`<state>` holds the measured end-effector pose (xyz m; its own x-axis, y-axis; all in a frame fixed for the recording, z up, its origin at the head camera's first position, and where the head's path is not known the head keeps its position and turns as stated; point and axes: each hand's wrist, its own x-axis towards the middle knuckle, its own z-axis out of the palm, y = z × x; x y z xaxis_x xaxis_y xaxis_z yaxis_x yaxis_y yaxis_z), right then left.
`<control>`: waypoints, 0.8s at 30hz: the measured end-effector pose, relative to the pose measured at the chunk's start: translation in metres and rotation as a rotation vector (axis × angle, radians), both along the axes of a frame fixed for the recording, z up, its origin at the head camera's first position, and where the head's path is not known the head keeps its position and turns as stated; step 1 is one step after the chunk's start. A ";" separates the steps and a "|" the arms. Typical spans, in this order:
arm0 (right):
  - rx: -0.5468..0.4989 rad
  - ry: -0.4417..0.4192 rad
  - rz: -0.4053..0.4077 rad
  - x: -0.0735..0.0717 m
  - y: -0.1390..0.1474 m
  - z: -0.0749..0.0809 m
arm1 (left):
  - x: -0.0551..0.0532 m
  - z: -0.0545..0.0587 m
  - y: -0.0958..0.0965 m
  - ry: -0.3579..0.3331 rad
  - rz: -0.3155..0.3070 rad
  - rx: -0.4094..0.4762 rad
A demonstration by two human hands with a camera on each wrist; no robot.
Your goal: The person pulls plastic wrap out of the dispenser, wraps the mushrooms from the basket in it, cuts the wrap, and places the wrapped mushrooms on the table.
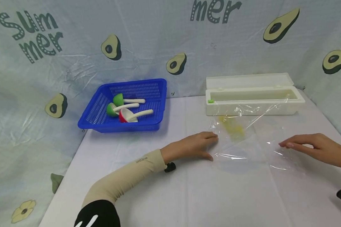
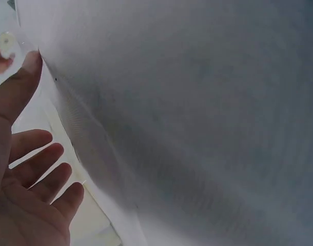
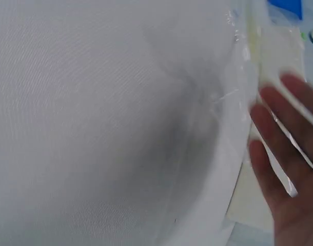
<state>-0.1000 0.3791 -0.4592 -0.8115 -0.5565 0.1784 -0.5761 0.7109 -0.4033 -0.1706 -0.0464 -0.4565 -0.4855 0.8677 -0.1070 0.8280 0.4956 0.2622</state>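
A sheet of clear plastic wrap [image 1: 258, 143] lies across the table, wrinkled and shiny, its far part reaching up over the front of a long white wrap box [image 1: 275, 109]. A see-through yellow patch [image 1: 233, 127] shows at the sheet's left part. At the left edge of the wrap is my left hand [image 1: 195, 145], its fingers apart and slightly bent, with the fingertips right at the film. My right hand [image 1: 318, 147] hovers by the right edge, fingers extended; in the right wrist view the fingers [image 3: 282, 133] are spread and hold nothing.
The wrap box's lid [image 1: 248, 81] stands raised at the back, and a small green piece [image 1: 210, 101] sits at its front left. A blue basket [image 1: 125, 127] at the back left holds green and red-and-white ladles [image 1: 134, 116]. A printed curtain [image 1: 147, 37] hangs behind the white table [image 1: 216, 198].
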 end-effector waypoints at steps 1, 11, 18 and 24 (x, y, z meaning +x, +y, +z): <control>0.039 0.043 -0.035 -0.001 -0.001 -0.003 | 0.000 -0.001 0.001 0.000 -0.007 -0.018; 0.244 0.172 0.096 0.003 0.008 -0.031 | 0.002 0.001 0.007 0.041 -0.043 -0.059; 0.259 0.155 0.117 0.004 0.017 -0.030 | -0.007 0.019 -0.020 0.061 0.052 -0.003; 0.231 0.167 0.138 0.001 0.017 -0.029 | -0.028 0.066 -0.067 0.150 0.078 0.030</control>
